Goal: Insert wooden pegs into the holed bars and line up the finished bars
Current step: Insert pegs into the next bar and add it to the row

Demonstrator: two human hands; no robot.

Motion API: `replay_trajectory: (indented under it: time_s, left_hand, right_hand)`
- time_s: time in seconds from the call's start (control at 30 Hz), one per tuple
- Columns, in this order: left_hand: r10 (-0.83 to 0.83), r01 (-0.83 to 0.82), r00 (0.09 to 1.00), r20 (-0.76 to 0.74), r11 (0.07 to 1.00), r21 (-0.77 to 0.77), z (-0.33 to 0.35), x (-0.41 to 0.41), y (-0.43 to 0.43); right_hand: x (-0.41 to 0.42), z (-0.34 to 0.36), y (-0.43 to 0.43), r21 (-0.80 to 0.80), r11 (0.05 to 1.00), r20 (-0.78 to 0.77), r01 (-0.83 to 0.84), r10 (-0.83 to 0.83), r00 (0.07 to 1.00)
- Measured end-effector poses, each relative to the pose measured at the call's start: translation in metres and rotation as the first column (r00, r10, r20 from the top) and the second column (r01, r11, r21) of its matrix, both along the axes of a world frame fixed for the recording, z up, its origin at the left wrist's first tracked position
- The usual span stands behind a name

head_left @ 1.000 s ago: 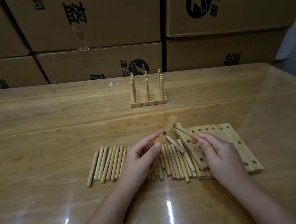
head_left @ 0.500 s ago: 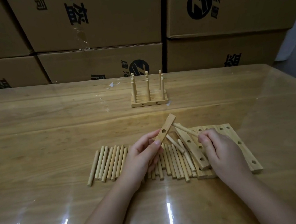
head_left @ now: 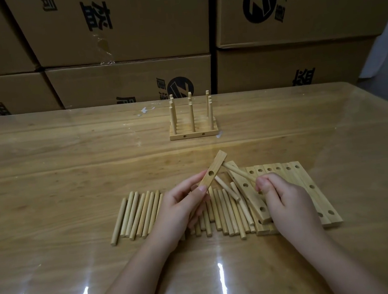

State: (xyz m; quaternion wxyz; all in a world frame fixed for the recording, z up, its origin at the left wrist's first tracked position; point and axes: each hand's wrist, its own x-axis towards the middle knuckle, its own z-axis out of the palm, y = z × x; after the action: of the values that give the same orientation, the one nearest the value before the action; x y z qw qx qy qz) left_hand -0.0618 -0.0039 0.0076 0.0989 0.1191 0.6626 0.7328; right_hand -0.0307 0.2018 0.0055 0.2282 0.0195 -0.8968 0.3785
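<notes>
My left hand (head_left: 182,206) holds a holed wooden bar (head_left: 213,169) tilted up above the table, one hole showing near my fingertips. My right hand (head_left: 283,197) pinches a wooden peg (head_left: 238,172) whose far tip points at the raised bar's upper part. Several loose pegs (head_left: 138,215) lie in a row on the table under and between my hands. Several empty holed bars (head_left: 312,187) lie side by side at the right, one bar (head_left: 250,196) lying askew on top. Finished bars with upright pegs (head_left: 192,125) stand lined up farther back.
The wooden table (head_left: 59,175) has a glossy clear cover. Stacked cardboard boxes (head_left: 113,26) form a wall behind its far edge. A small scrap (head_left: 145,110) lies on the table left of the finished bars.
The peg in my right hand has moved closer to the raised bar. My left hand keeps the bar lifted at nearly the same tilt.
</notes>
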Motion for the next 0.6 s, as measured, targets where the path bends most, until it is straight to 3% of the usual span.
replay_trajectory:
  time_s: [0.2, 0.37, 0.6]
  left_hand:
    - [0.001, -0.002, 1.0, -0.02, 1.0, -0.014, 0.001, 0.002, 0.001]
    - [0.0, -0.001, 0.999, -0.052, 1.0, -0.021, -0.005, 0.001, -0.001]
    - [0.001, 0.0, 1.0, -0.013, 1.0, 0.019, -0.008, -0.002, -0.001]
  right_hand:
    - [0.0, -0.001, 0.001, -0.019, 1.0, 0.017, 0.015, -0.015, 1.0]
    - [0.0, -0.004, -0.002, -0.158, 0.987, 0.106, 0.01, 0.007, 0.994]
    - [0.001, -0.001, -0.003, -0.188, 0.982, 0.026, -0.037, 0.042, 0.999]
